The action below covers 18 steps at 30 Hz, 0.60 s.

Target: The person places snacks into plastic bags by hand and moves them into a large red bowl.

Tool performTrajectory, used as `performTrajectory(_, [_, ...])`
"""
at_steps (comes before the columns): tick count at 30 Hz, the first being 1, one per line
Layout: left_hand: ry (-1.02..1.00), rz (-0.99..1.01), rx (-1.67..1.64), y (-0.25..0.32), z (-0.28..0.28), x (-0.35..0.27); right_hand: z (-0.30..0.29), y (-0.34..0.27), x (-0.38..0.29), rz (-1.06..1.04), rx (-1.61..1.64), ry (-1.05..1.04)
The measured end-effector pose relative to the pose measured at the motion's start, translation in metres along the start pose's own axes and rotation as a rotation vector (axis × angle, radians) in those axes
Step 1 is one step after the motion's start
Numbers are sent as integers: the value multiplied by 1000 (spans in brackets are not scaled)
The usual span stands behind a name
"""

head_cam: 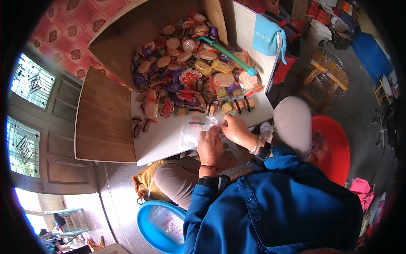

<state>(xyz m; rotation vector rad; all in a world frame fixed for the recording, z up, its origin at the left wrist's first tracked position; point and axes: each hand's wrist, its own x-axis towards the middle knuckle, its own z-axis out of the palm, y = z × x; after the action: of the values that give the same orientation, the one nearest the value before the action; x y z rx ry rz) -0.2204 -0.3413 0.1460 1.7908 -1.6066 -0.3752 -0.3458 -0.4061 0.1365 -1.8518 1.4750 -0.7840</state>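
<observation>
My left hand and my right hand meet at the table's near edge, both pinching the gathered end of a clear plastic bag. The bag spreads left over the white tabletop; whether anything is inside cannot be told. Behind it lies a big heap of individually wrapped snacks: round crackers, purple packets, yellow packets and red flower-shaped packets. Small dark-banded packets lie at the heap's front edge. A green stick rests on top.
Wooden boards wall the table's sides. A light-blue cloth hangs over the right board. A red basin stands at my right. At lower left, a blue basin holds printed plastic bags. A wooden stool stands farther right.
</observation>
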Motion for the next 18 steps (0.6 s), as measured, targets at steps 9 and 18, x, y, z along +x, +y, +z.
performTrajectory(9, [81,21,115,-8,3,-1,3,9,2,-56,-14,7])
performTrajectory(18, [103,-34,146,-14,5,1,-7,4,3,-55,0,-75])
